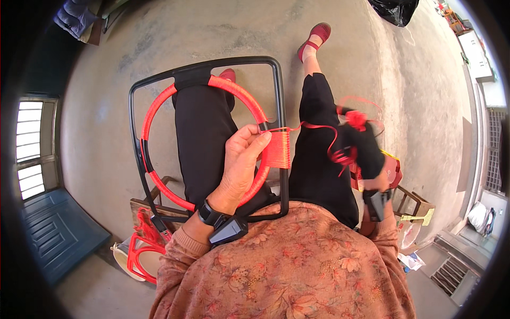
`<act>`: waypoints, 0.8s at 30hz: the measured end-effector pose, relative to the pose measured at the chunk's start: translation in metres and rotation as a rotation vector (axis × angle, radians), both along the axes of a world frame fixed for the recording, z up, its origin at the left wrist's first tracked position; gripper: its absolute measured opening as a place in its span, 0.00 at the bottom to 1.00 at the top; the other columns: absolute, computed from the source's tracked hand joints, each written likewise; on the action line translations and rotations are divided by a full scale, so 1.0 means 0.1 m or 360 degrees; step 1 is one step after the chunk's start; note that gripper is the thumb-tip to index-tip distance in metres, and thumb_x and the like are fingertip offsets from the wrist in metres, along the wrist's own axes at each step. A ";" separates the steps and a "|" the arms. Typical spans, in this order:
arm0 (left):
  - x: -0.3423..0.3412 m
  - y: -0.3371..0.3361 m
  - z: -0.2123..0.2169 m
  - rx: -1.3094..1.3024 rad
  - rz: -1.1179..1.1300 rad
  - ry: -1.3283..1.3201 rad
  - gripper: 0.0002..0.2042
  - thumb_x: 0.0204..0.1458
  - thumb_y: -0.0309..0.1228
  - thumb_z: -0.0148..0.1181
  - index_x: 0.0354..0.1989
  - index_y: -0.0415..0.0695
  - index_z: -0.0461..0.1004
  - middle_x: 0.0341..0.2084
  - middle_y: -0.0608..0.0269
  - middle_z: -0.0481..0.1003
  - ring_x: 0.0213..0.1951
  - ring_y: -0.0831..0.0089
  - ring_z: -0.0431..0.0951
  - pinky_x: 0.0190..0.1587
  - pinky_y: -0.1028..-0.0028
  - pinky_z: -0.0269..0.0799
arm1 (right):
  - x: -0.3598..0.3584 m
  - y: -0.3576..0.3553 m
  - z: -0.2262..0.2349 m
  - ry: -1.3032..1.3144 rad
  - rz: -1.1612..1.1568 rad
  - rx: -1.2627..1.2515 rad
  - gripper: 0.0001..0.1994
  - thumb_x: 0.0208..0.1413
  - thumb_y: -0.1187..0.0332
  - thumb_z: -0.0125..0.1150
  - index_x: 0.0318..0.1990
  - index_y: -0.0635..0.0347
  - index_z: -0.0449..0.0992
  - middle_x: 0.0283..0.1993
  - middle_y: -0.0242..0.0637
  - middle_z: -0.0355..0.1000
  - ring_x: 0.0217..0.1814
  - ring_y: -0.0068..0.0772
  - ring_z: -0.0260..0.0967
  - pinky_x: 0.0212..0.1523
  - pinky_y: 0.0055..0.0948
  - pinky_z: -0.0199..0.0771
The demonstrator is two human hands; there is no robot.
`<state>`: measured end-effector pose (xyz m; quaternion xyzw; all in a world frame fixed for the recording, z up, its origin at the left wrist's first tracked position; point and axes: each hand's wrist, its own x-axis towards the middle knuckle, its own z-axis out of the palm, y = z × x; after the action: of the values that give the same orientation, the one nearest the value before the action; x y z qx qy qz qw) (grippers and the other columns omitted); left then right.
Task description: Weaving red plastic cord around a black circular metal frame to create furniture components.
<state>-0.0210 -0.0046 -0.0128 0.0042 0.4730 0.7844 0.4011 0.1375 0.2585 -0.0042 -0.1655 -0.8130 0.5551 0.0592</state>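
Observation:
Across my lap rests a black rectangular frame (282, 101) with a round inner ring (241, 94) bound in red strip. At the frame's right bar, a block of close red windings (277, 150) joins ring and bar. My left hand (236, 165) is bare and pinches the strip beside the ring, just left of these windings. A loose red strip (317, 126) runs from there to my right hand (364, 151), which wears a black glove and is smeared by motion. Bunched red strip (356, 120) is held at its fingers, with more loops hanging below.
Red openwork pieces (139, 255) lie by my left side near a wooden stool. Another wooden stool (422, 204) and a red bag (392, 169) stand to my right. A black plastic bag (396, 10) lies on the concrete floor ahead. A blue door (66, 234) is at the left.

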 end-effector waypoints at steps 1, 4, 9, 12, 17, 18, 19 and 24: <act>0.00 0.00 0.00 0.0001 -0.0009 -0.0002 0.04 0.61 0.25 0.55 0.42 0.40 0.71 0.37 0.58 0.80 0.37 0.74 0.82 0.42 0.73 0.80 | 0.01 -0.16 0.03 0.0217 0.0353 0.0755 0.20 0.56 0.69 0.57 0.56 0.64 0.72 0.48 0.43 0.72 0.49 0.37 0.72 0.52 0.30 0.71; 0.01 0.01 0.03 0.0005 -0.0018 -0.0006 0.04 0.61 0.24 0.55 0.42 0.39 0.71 0.37 0.58 0.80 0.36 0.76 0.81 0.43 0.74 0.79 | -0.17 -0.54 0.12 0.0462 0.0570 0.0967 0.18 0.57 0.70 0.58 0.54 0.64 0.73 0.48 0.43 0.74 0.50 0.36 0.73 0.52 0.32 0.72; 0.02 0.03 0.10 -0.0038 -0.0008 0.0067 0.05 0.61 0.24 0.57 0.43 0.38 0.71 0.35 0.60 0.80 0.35 0.79 0.80 0.39 0.79 0.76 | -0.68 -0.79 0.22 -0.0359 0.0054 -0.0808 0.10 0.61 0.64 0.59 0.33 0.60 0.76 0.23 0.27 0.72 0.23 0.17 0.67 0.24 0.20 0.65; 0.05 0.01 0.13 -0.0029 -0.0012 0.0194 0.05 0.60 0.24 0.58 0.42 0.39 0.72 0.34 0.62 0.80 0.33 0.82 0.79 0.36 0.82 0.73 | -0.60 -0.88 0.26 -0.0357 -0.0016 -0.0650 0.08 0.61 0.64 0.59 0.38 0.60 0.77 0.26 0.26 0.72 0.25 0.16 0.67 0.24 0.18 0.65; 0.02 0.00 0.03 -0.0089 -0.0034 0.0242 0.06 0.63 0.30 0.56 0.39 0.41 0.73 0.31 0.68 0.78 0.32 0.84 0.77 0.34 0.83 0.72 | -0.45 -0.65 0.17 -0.0248 -0.0216 -0.0903 0.09 0.61 0.67 0.58 0.42 0.61 0.78 0.31 0.28 0.71 0.30 0.16 0.67 0.32 0.20 0.68; 0.00 0.00 0.01 -0.0084 -0.0029 0.0208 0.06 0.64 0.31 0.55 0.39 0.41 0.73 0.30 0.69 0.78 0.32 0.84 0.77 0.34 0.83 0.72 | -0.43 -0.58 0.18 -0.0185 -0.0286 -0.1140 0.10 0.61 0.67 0.58 0.45 0.62 0.77 0.33 0.28 0.72 0.32 0.16 0.68 0.34 0.20 0.68; 0.00 0.00 -0.01 -0.0056 -0.0031 0.0196 0.07 0.64 0.32 0.54 0.39 0.41 0.73 0.30 0.69 0.78 0.32 0.84 0.77 0.34 0.83 0.72 | -0.39 -0.51 0.22 -0.0096 -0.0324 -0.1393 0.11 0.60 0.68 0.57 0.47 0.62 0.77 0.35 0.29 0.73 0.33 0.16 0.69 0.36 0.20 0.69; 0.02 0.04 -0.01 -0.0039 0.0138 0.0018 0.08 0.65 0.32 0.52 0.42 0.40 0.74 0.31 0.69 0.77 0.32 0.84 0.77 0.36 0.81 0.74 | -0.17 -0.61 0.33 -0.0295 0.0530 0.0031 0.12 0.62 0.68 0.57 0.51 0.61 0.75 0.35 0.34 0.74 0.33 0.21 0.71 0.36 0.24 0.72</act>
<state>-0.0185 -0.0004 -0.0143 -0.0168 0.4845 0.7952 0.3642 0.1202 0.1976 0.0287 -0.0784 -0.8365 0.5316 -0.1071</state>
